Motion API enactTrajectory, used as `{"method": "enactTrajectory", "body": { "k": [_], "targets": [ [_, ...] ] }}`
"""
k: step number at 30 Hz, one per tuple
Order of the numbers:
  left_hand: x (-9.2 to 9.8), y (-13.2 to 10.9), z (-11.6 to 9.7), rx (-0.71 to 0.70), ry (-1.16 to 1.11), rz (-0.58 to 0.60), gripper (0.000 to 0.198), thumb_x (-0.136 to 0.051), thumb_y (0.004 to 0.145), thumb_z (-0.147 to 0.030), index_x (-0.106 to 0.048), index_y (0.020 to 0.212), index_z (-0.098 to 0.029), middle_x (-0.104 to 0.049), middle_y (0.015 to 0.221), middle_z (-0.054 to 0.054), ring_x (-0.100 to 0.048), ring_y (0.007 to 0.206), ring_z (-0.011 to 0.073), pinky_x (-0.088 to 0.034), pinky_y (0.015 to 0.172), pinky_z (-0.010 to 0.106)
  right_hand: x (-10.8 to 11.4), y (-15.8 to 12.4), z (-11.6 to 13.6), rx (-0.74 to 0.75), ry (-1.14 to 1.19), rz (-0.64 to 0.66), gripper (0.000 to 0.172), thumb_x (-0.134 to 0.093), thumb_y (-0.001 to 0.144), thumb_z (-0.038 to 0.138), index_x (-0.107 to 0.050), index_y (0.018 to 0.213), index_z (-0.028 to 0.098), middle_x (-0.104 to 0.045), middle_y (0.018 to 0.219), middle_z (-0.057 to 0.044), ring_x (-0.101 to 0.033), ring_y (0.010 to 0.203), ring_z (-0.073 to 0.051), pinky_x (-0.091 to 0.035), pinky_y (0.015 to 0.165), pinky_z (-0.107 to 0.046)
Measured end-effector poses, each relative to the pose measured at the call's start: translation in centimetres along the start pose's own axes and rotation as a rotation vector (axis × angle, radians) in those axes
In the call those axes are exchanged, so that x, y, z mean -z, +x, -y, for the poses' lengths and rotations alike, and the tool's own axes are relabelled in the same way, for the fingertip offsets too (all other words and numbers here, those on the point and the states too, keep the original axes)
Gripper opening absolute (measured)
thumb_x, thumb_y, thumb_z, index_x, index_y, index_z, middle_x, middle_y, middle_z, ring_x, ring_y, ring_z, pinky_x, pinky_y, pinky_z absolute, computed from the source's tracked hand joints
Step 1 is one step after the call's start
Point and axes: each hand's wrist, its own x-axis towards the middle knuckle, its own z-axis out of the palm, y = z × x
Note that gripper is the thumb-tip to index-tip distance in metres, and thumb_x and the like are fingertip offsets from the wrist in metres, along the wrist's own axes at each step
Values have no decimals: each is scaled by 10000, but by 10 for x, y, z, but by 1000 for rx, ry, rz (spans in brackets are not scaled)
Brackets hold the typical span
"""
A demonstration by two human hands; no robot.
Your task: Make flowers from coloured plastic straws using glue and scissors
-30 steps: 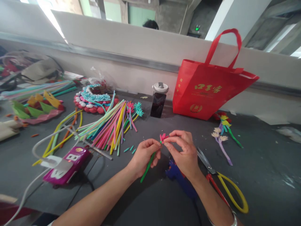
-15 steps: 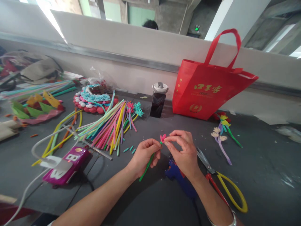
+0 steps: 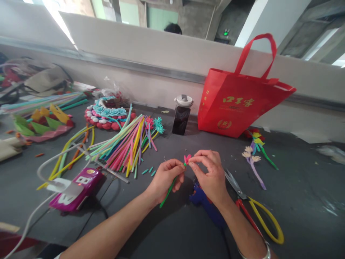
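My left hand [image 3: 165,177] is closed around a green stem [image 3: 167,194] that slants down towards me. At the stem's top sits a small pink flower [image 3: 187,158]. My right hand [image 3: 211,175] pinches the petals of that flower with thumb and forefinger. Both hands hover just above the dark table [image 3: 167,230], close together.
A blue glue gun [image 3: 206,205] lies under my right wrist, with yellow-handled scissors [image 3: 256,212] to its right. A fan of coloured strips [image 3: 126,144], a purple power strip [image 3: 77,189], a dark bottle [image 3: 182,115], a red bag [image 3: 239,99] and finished flowers [image 3: 254,153] surround the hands.
The hands and the flower have barely shifted; the fingers of the right hand work slightly at the petals.
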Motion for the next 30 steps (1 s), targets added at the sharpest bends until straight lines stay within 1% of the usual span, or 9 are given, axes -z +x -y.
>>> {"method": "enactTrajectory", "body": {
  "k": [16, 18, 20, 22, 24, 27, 30],
  "targets": [
    [1, 2, 2, -14, 44, -14, 205, -704, 747, -343, -585, 723, -178, -561, 492, -47, -396, 320, 61, -244, 307, 181, -2, -1, -2, 23, -64, -1, 54, -673, 878, 193, -683, 851, 239, -647, 913, -29, -558, 933, -226, -446, 867, -420],
    [2, 2, 2, -32, 45, -18, 204, -705, 755, -343, -594, 735, -174, -558, 509, -46, -407, 342, 63, -253, 318, 182, -1, 0, 0, 21, -55, -8, 52, -668, 891, 208, -700, 880, 247, -654, 913, -29, -564, 936, -225, -454, 867, -418],
    [2, 3, 2, -44, 35, -29, 217, -720, 756, -356, -610, 759, -169, -564, 549, -43, -434, 371, 65, -269, 332, 182, 1, 0, 2, 24, -40, -17, 97, -646, 912, 225, -713, 971, 264, -665, 945, -34, -572, 959, -226, -462, 881, -419],
    [3, 4, 0, -33, 4, -46, 252, -748, 742, -379, -625, 780, -162, -567, 592, -38, -458, 406, 65, -285, 348, 180, 3, 0, 2, 23, -27, -44, 178, -624, 928, 239, -699, 1085, 276, -670, 1005, -44, -580, 998, -229, -466, 909, -425],
    [4, 4, -1, 6, -47, -57, 280, -772, 726, -389, -635, 791, -154, -556, 612, -36, -470, 436, 65, -301, 366, 178, 4, 0, 1, 12, -16, -101, 223, -612, 934, 248, -676, 1147, 272, -669, 1049, -54, -587, 1029, -231, -467, 932, -430],
    [6, 5, -3, 58, -116, -45, 272, -777, 730, -367, -639, 800, -142, -541, 612, -39, -455, 433, 58, -317, 383, 185, 4, -1, -2, -19, 7, -180, 191, -595, 943, 255, -674, 1117, 259, -683, 1041, -58, -607, 1024, -230, -475, 937, -432],
    [7, 5, -4, 57, -155, -16, 235, -754, 753, -335, -641, 804, -135, -532, 610, -43, -436, 406, 51, -307, 376, 193, 2, -1, -5, -50, 32, -191, 137, -589, 946, 265, -681, 1045, 250, -697, 1004, -55, -622, 996, -231, -488, 913, -427]
  ]
}}
